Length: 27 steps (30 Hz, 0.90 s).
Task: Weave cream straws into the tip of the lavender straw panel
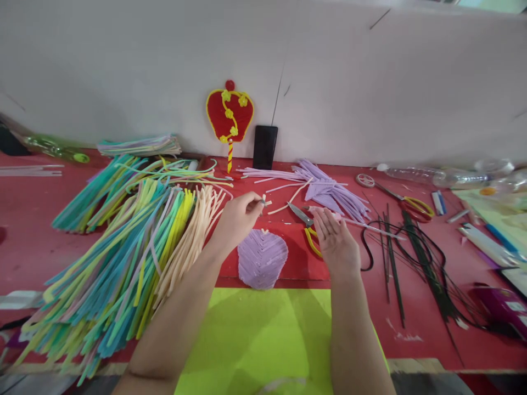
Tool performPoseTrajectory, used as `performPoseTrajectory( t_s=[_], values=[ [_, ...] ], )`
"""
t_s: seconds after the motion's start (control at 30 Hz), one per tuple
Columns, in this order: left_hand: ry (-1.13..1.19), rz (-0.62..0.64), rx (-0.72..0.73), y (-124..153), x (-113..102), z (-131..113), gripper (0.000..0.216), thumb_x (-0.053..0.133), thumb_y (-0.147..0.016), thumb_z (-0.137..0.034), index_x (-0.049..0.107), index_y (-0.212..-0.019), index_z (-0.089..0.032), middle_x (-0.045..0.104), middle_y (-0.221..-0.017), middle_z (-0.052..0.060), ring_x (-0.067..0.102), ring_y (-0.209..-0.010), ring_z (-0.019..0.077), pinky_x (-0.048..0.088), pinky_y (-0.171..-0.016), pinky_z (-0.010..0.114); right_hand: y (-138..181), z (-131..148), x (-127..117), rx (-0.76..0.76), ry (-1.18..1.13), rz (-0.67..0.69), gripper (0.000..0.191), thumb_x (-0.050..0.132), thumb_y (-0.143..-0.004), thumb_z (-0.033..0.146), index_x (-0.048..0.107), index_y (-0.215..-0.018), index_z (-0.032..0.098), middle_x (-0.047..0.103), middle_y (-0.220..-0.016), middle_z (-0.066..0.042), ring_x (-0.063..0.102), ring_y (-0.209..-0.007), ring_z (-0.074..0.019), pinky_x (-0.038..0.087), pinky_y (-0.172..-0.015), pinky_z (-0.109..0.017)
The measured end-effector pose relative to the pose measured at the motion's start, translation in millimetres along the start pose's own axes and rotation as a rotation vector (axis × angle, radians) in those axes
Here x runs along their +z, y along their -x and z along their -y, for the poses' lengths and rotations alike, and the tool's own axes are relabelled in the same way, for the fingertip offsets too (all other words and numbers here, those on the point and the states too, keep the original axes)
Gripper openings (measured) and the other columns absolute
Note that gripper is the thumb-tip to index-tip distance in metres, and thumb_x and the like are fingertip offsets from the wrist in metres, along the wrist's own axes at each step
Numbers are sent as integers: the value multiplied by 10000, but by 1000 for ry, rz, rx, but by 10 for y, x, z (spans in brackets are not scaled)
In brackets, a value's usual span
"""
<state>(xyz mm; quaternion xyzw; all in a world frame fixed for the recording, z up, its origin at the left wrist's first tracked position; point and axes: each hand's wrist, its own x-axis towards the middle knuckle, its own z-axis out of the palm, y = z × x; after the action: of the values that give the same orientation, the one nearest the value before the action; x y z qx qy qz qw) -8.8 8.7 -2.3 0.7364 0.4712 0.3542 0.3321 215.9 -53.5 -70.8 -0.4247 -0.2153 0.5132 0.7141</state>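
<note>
My left hand (241,214) pinches a short cream pipe cleaner piece (267,202) between thumb and fingertips. My right hand (340,244) is around a pink hot glue gun (323,212), its dark nozzle pointing left and a pale glue stick (374,227) jutting out behind; the handle is hidden by the hand. Under and between the hands lies a flat purple pipe cleaner shape (262,260) with a small cream tip on top. Yellow-handled scissors (302,215) lie partly behind my right hand. Loose cream stems (294,196) rest beyond the hands.
Bundles of coloured pipe cleaners (123,263) cover the left side. Purple stems (329,192) lie at the back, near a dark phone (265,147) and a red fan-shaped ornament (229,115). Rightward are more scissors (395,195), dark wires (428,263), a black cable and plastic bottles (444,176).
</note>
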Motion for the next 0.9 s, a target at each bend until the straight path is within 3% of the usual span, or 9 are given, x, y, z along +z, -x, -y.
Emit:
performPoseTrajectory(
  t_s=[0.13,0.27,0.4,0.5,0.67,0.9],
  values=[
    [12,22,-34,-24,41,63,100,499,-842,-194,593,-807,-196,652,-721,-22,637,-715,134,458,-708,255,-23,-61,-1,42,-26,7,307,470,-875,434,684,-988,245,664,-1179,-34,553,-1189,-159,369,-1087,-353],
    [27,46,-62,-55,118,115,87,517,-829,-184,599,-798,-187,651,-716,-9,631,-718,143,462,-713,263,12,-199,53,-29,80,-22,241,692,-722,392,703,-912,243,705,-1056,-25,620,-1079,-180,425,-1032,-343],
    [81,134,-66,-43,301,139,88,529,-819,-169,609,-781,-178,659,-739,-2,614,-711,134,450,-695,245,83,-337,154,-51,319,-66,241,729,-685,396,708,-850,221,709,-939,-27,655,-863,-161,522,-810,-311],
    [112,188,-76,-7,476,141,119,513,-839,-198,625,-805,-174,676,-770,6,616,-715,132,449,-682,236,121,-385,200,-26,450,-15,296,713,-697,430,710,-902,216,705,-895,-29,631,-786,-145,507,-698,-273],
    [100,241,-66,50,651,129,125,523,-840,-204,639,-802,-179,689,-798,6,624,-758,139,456,-705,236,130,-404,207,-72,506,29,275,715,-692,427,706,-861,210,706,-869,-30,623,-807,-158,490,-689,-271],
    [31,243,-52,89,675,130,98,546,-842,-222,638,-849,-188,700,-866,24,639,-816,158,454,-724,247,99,-409,198,-122,603,-11,238,714,-675,414,681,-742,188,686,-723,-9,599,-685,-139,476,-691,-291]
  ],
)
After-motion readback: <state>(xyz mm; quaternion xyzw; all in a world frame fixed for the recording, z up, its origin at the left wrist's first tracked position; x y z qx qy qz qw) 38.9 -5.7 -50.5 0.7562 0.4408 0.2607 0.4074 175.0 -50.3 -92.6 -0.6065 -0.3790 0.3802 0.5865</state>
